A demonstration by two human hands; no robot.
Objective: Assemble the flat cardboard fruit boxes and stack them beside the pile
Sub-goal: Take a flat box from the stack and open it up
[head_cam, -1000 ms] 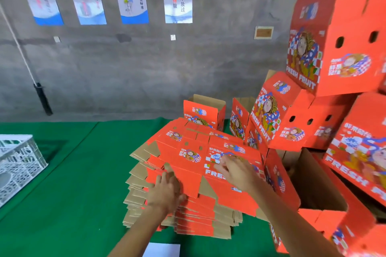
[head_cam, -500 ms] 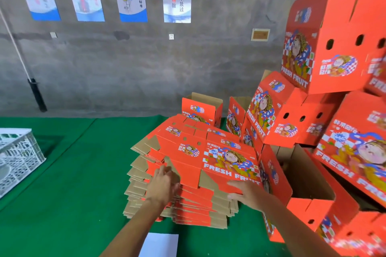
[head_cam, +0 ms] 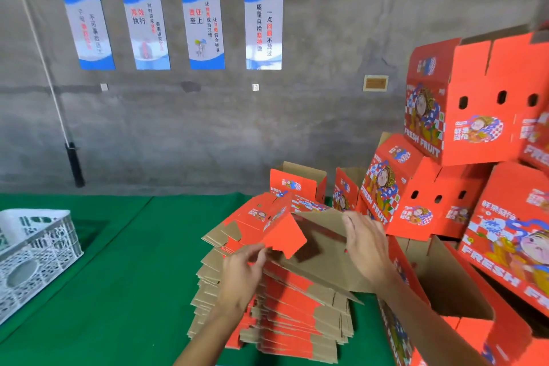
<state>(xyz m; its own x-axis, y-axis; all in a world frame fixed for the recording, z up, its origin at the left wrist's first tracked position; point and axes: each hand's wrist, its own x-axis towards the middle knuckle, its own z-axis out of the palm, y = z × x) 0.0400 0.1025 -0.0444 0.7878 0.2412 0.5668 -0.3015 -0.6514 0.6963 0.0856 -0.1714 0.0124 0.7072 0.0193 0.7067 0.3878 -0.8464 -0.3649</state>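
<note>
A pile of flat red-and-brown cardboard boxes [head_cam: 291,324] lies on the green table [head_cam: 118,291] in front of me. The top flat box [head_cam: 315,246] is lifted off the pile and partly spread, its brown inside facing me. My left hand [head_cam: 242,272] pinches a red flap at its near left edge. My right hand [head_cam: 367,244] holds its right side, fingers over the upper edge. Assembled red "FRESH FRUIT" boxes [head_cam: 463,104] are stacked at the right.
An open assembled box [head_cam: 445,282] lies on its side just right of the pile. Two smaller open boxes [head_cam: 297,184] stand behind the pile. A white perforated plastic crate [head_cam: 35,255] sits at the table's left edge. A grey concrete wall with posters [head_cam: 202,27] lies beyond.
The top flat box has come up off the pile and begun to spread. My right hand rose from the pile's near right edge to the box's right side; the view tilted upward.
</note>
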